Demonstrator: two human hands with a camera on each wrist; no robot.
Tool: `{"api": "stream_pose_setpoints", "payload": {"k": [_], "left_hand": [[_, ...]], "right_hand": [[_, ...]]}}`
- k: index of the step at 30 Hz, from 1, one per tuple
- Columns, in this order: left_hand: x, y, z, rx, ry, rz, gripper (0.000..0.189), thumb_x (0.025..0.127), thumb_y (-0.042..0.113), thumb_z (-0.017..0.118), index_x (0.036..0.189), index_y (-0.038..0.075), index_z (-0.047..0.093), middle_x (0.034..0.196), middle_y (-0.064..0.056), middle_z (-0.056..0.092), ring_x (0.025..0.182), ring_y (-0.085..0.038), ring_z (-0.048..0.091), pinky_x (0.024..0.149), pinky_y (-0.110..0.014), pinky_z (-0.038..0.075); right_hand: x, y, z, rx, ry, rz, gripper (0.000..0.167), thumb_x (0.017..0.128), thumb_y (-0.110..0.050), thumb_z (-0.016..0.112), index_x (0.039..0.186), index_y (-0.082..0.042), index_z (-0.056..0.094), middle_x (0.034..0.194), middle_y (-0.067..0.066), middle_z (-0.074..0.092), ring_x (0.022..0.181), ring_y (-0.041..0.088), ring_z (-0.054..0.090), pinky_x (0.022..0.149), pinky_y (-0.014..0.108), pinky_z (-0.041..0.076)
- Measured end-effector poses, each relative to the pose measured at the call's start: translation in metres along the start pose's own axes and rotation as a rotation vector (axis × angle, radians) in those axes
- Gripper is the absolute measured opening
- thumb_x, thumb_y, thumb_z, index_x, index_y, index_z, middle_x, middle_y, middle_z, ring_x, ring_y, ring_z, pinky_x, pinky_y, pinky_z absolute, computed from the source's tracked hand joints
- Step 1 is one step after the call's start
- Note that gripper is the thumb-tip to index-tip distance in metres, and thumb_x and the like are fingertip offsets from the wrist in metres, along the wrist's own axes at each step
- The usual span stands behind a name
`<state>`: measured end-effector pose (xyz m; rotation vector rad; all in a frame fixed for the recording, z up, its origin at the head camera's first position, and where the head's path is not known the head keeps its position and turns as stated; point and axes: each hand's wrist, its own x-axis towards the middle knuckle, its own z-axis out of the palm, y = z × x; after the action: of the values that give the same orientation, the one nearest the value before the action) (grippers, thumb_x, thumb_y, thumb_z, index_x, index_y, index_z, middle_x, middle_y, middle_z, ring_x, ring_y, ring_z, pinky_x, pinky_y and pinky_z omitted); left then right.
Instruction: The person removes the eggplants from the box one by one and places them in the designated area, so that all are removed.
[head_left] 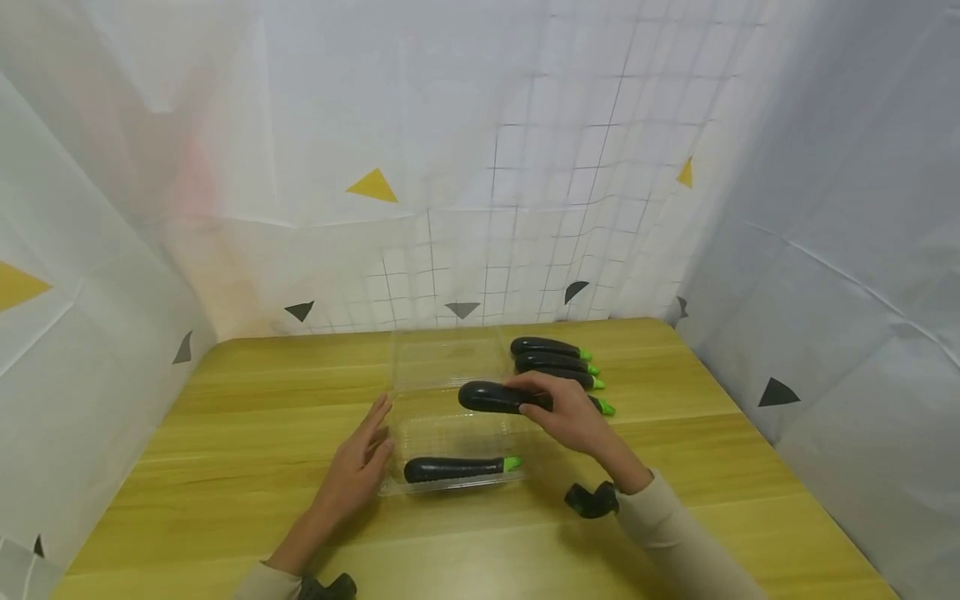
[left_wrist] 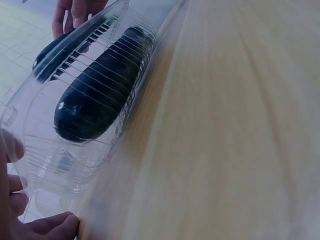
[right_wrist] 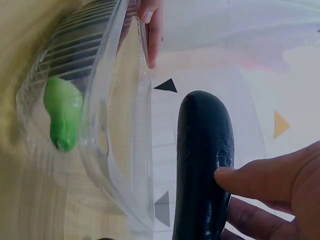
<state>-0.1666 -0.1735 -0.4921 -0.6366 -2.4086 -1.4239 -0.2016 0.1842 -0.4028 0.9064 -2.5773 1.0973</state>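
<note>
A clear plastic clamshell box lies with its lid folded back. One dark eggplant with a green stem rests inside, along the near wall. My right hand pinches another eggplant between thumb and fingers, raised over the box's right part. Its rounded end points left. My left hand is at the box's left side, fingers extended and touching its edge. In the left wrist view, fingertips show beside the box's end.
Several eggplants lie in a row at the back right of the wooden table. A green stem shows behind my right hand; whose it is I cannot tell. White sheeting surrounds the table's back and sides.
</note>
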Motion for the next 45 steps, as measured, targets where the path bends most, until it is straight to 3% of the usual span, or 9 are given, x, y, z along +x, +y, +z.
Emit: {"api": "stream_pose_setpoints", "payload": {"k": [13,32,45], "left_hand": [[0.001,-0.001,-0.001,-0.013,-0.004,0.010,0.056,0.107,0.006,0.055,0.160,0.002,0.038,0.167,-0.015,0.029,0.127,-0.045,0.058,0.100,-0.057,0.051],[0.000,-0.002,0.001,0.011,-0.007,0.008,0.058,0.106,0.003,0.056,0.161,0.001,0.036,0.167,-0.017,0.028,0.127,-0.044,0.059,0.099,-0.058,0.051],[0.000,-0.001,0.000,0.010,-0.003,0.008,0.058,0.106,0.003,0.057,0.161,0.002,0.037,0.167,-0.015,0.029,0.127,-0.043,0.059,0.098,-0.058,0.052]], "right_hand": [[-0.012,0.016,-0.015,0.013,0.024,0.036,0.034,0.094,-0.001,0.076,0.127,-0.007,0.072,0.127,0.008,0.070,0.112,0.030,0.067,0.092,0.052,0.057],[-0.030,0.031,-0.032,-0.007,0.021,0.145,0.032,0.095,-0.001,0.075,0.126,-0.009,0.072,0.126,0.009,0.069,0.114,0.030,0.066,0.093,0.052,0.056],[-0.037,0.040,-0.038,-0.015,0.019,0.149,0.033,0.094,0.003,0.074,0.126,-0.005,0.072,0.125,0.010,0.069,0.111,0.031,0.068,0.091,0.050,0.058]]}}
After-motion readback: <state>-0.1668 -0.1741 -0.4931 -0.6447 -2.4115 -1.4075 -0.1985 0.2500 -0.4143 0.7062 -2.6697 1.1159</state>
